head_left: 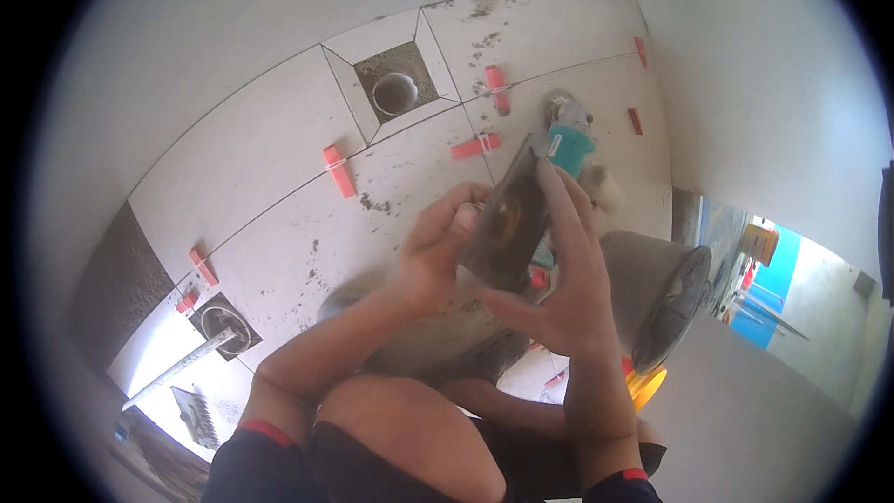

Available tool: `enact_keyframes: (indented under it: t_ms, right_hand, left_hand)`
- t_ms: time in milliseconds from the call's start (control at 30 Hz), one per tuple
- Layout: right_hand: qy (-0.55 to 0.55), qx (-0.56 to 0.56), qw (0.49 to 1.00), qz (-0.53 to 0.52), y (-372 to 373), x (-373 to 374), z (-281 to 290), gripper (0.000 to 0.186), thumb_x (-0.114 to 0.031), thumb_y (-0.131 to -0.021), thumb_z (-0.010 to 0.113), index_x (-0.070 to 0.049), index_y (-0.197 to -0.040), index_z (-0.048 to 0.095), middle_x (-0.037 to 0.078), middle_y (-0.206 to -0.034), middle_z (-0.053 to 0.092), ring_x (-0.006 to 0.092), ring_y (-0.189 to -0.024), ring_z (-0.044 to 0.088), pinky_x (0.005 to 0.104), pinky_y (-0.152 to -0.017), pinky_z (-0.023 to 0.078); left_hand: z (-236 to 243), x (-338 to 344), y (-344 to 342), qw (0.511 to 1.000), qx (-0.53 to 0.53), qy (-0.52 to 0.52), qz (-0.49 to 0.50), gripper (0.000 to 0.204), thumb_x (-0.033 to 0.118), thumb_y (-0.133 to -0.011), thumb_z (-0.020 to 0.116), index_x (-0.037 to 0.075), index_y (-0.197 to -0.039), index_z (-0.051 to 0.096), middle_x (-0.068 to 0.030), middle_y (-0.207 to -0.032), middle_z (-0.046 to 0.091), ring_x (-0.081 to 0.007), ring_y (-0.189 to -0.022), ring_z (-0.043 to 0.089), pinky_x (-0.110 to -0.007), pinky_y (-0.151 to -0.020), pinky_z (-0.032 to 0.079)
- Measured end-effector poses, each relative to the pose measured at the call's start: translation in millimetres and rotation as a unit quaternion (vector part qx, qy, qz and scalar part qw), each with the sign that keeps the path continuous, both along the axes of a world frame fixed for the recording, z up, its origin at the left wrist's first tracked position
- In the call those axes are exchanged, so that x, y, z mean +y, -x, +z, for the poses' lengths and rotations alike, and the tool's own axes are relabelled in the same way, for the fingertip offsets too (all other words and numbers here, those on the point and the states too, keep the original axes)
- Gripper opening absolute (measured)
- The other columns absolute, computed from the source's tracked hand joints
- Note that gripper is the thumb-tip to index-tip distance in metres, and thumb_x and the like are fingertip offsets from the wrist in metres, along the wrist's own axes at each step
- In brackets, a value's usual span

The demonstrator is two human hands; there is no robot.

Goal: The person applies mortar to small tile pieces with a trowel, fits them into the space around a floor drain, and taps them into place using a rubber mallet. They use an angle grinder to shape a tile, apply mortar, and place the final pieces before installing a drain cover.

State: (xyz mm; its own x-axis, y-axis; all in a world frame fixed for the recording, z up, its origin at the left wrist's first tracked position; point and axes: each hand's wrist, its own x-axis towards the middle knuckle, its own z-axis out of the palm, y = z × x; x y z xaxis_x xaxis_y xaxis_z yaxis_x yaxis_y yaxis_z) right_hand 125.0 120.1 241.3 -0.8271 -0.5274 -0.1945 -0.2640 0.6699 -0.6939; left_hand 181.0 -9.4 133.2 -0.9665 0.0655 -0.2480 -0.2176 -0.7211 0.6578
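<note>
Both my hands are raised in front of me around a dark, flat rectangular piece with a yellowish round patch on its face; its exact kind cannot be made out. My left hand grips its left edge, thumb pressed against the face. My right hand holds the right side, its fingers along the upper edge and its thumb near the lower end. Just beyond the right fingertips, a teal angle grinder lies on the tiled floor. Beneath my forearms is a grey, dirty bucket, partly hidden.
Red tile wedges stand along the tile joints. A square drain opening holds a white pipe. At the lower left are a second floor opening with a pole across it and a notched trowel. A dark bucket stands right of my hand.
</note>
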Motion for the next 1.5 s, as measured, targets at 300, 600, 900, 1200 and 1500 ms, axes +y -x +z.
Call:
enact_keyframes:
  t_ms: [300,600,900,1200,1500]
  right_hand:
    - [-0.038,0.058,0.996,0.052,-9.7,-3.2,0.9,0.099,-0.011,-0.062,0.086,-0.001,-0.147,0.037,0.021,-0.144,0.039,0.0383,-0.131,0.044,0.0427,-0.104,0.042]
    - [-0.045,0.064,0.997,0.026,-17.6,-8.9,-6.2,0.098,-0.015,-0.065,0.086,0.001,-0.147,0.034,0.023,-0.142,0.040,0.0376,-0.130,0.046,0.0422,-0.102,0.044]
    - [0.013,0.033,0.997,-0.062,-27.9,-15.3,-12.2,0.102,-0.025,-0.067,0.088,0.005,-0.147,0.033,0.023,-0.139,0.041,0.0323,-0.126,0.050,0.0391,-0.099,0.046]
    - [-0.016,0.095,0.995,0.013,-24.8,-16.9,-11.0,0.096,-0.016,-0.066,0.084,0.002,-0.146,0.035,0.023,-0.140,0.038,0.0360,-0.127,0.046,0.0400,-0.098,0.046]
    - [-0.022,0.121,0.992,0.012,-24.2,-13.3,-13.9,0.096,-0.015,-0.067,0.083,0.005,-0.146,0.033,0.024,-0.140,0.037,0.0374,-0.126,0.046,0.0417,-0.099,0.045]
  left_hand:
    - [-13.2,2.2,-7.0,0.990,0.044,0.134,-0.015,0.049,0.043,-0.105,0.037,0.000,-0.120,0.056,-0.0080,-0.105,0.065,-0.0136,-0.097,0.061,-0.030,-0.084,0.050]
    - [-35.8,4.1,6.6,0.978,-0.064,-0.199,-0.022,0.054,0.046,-0.105,0.039,-0.001,-0.112,0.064,-0.0065,-0.094,0.069,-0.0111,-0.083,0.064,-0.024,-0.073,0.052]
    - [-59.5,10.9,0.3,0.960,-0.024,-0.273,-0.052,0.043,0.031,-0.102,0.047,0.005,-0.137,0.047,-0.0113,-0.126,0.059,-0.0206,-0.114,0.061,-0.034,-0.091,0.057]
    - [-98.7,22.1,1.2,0.993,-0.070,-0.078,-0.054,0.044,0.022,-0.096,0.062,-0.002,-0.131,0.051,-0.0107,-0.119,0.061,-0.0153,-0.103,0.062,-0.030,-0.087,0.053]
    - [-45.9,-29.3,17.9,0.981,0.137,0.037,-0.136,0.056,0.016,-0.091,0.066,0.001,-0.140,0.043,-0.0113,-0.127,0.055,-0.0205,-0.115,0.057,-0.035,-0.096,0.048]
